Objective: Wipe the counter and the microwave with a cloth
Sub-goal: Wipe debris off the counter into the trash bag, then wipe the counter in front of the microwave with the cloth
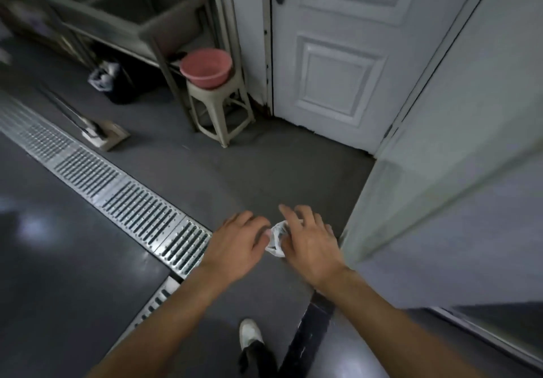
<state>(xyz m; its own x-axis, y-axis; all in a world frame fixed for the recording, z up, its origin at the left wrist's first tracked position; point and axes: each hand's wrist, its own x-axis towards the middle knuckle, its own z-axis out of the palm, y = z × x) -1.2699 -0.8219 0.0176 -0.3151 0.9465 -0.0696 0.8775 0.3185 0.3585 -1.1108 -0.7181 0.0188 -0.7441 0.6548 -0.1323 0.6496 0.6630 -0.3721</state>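
A small crumpled white cloth [277, 238] is held between my two hands at waist height above the grey floor. My left hand [238, 244] pinches its left edge with curled fingers. My right hand [308, 238] covers its right side, the index finger stretched forward and the other fingers curled round the cloth. The frame is motion-blurred. No counter top or microwave is in view.
A steel double sink [123, 4] on legs stands at the back left, a pink basin [205, 67] on a white stool [219, 107] beside it. A white door [332, 54] is ahead, a grey cabinet side [455, 172] to my right. A metal drain grate [111, 189] crosses the floor; a mop [100, 135] lies there.
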